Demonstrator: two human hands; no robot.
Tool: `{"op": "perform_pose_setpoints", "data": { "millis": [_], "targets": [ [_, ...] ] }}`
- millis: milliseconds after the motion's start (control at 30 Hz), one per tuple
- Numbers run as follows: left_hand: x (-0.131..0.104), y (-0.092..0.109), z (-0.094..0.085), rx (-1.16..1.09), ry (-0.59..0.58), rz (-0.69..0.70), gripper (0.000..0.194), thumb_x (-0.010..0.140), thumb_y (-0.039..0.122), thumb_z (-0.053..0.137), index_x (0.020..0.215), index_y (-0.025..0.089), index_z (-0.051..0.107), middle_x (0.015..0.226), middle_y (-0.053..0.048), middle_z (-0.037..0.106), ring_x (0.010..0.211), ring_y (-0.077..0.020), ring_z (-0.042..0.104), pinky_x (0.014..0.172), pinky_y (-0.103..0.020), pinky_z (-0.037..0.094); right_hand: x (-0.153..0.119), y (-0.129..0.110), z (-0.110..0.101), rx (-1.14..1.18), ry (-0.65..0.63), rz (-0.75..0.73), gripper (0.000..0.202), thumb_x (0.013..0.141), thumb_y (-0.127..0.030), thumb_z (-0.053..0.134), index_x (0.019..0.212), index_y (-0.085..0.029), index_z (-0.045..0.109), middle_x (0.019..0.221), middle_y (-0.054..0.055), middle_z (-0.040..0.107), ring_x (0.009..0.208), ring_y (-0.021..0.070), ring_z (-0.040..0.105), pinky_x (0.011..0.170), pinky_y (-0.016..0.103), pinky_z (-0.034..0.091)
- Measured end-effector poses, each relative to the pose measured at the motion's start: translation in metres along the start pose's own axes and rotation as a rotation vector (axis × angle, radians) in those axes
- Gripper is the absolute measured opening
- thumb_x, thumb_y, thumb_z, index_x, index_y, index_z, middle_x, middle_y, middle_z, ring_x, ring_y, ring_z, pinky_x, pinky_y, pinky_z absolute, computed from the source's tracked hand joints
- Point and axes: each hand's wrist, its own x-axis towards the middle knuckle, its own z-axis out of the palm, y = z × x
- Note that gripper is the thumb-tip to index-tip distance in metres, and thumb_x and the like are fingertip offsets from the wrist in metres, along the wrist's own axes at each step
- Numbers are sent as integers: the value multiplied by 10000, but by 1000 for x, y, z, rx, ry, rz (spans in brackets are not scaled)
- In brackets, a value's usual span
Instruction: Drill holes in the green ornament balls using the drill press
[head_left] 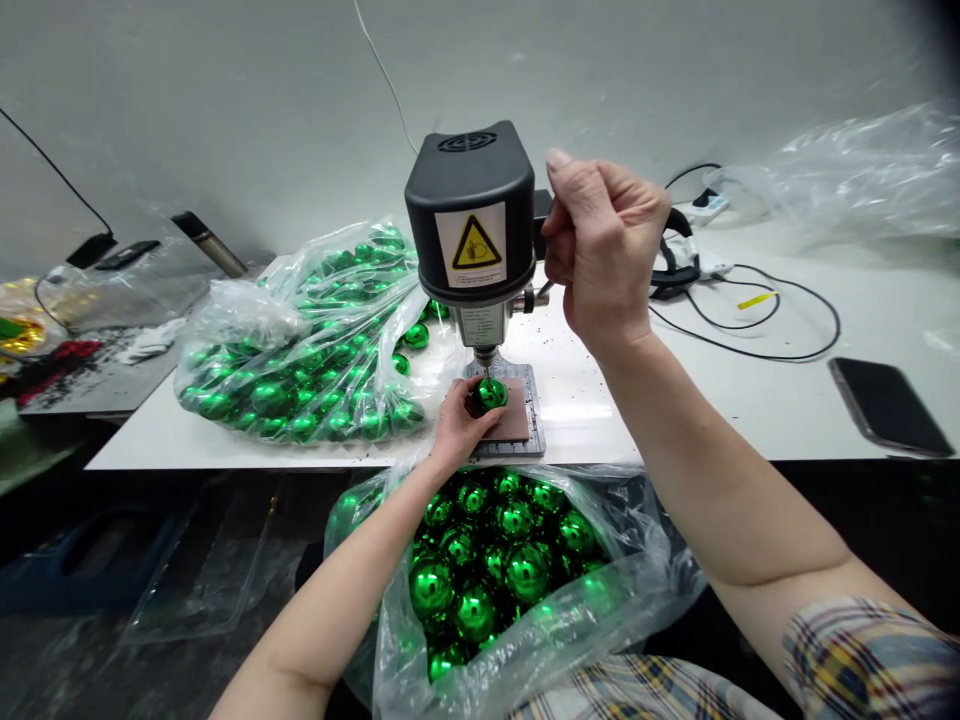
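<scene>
A shiny green ball ornament (492,393) rests on a brown pad on the base plate (534,400) of a small black drill press (471,215). My left hand (459,425) grips the ball from its left side, thumb in front. The thin drill bit (487,367) points down at the ball's top; whether it is inside cannot be made out. My right hand (604,240) is closed at the right of the machine head, around the feed handle, which the fingers mostly hide. Just below the table edge, an open clear plastic bag (637,570) holds many more green balls.
Another plastic bag of green balls (300,370) lies on the white table (150,430) to the left, with a few loose balls by its opening. At the right are a black phone (890,405), a coiled black cable (821,300) and clear plastic sheeting (862,190).
</scene>
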Motion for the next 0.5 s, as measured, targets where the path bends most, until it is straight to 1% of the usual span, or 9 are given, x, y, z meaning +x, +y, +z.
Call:
{"op": "perform_pose_setpoints", "data": {
  "millis": [133, 300, 433, 500],
  "targets": [
    [-2, 1, -3, 14, -15, -2, 534, 707, 289, 821, 1188, 189, 614, 1030, -62, 602, 938, -220, 597, 873, -371, 489, -6, 0, -3, 27, -5, -42, 495, 858, -460, 711, 482, -231, 482, 428, -46, 381, 401, 82, 290, 413, 305, 226],
    [-2, 1, -2, -23, -8, -19, 533, 687, 282, 835, 1168, 193, 623, 984, -51, 615, 943, -226, 601, 890, -385, 485, -27, -2, -9, -92, 8, -116, 501, 900, -401, 667, 486, -224, 449, 451, -42, 434, 408, 87, 334, 424, 296, 273],
    [-2, 0, -1, -52, -7, -27, 541, 672, 277, 843, 1164, 197, 633, 961, -50, 624, 958, -237, 599, 912, -403, 476, -49, -1, -16, -78, 11, -223, 461, 887, -231, 652, 468, -209, 459, 419, -60, 427, 368, 72, 328, 395, 284, 230],
    [-2, 1, 0, -60, -10, -30, 539, 675, 277, 842, 1165, 197, 633, 967, -54, 628, 969, -241, 598, 922, -408, 473, -58, 4, -21, -82, -9, -280, 444, 878, -186, 632, 469, -205, 460, 407, -63, 406, 359, 68, 328, 388, 279, 229]
  ]
}}
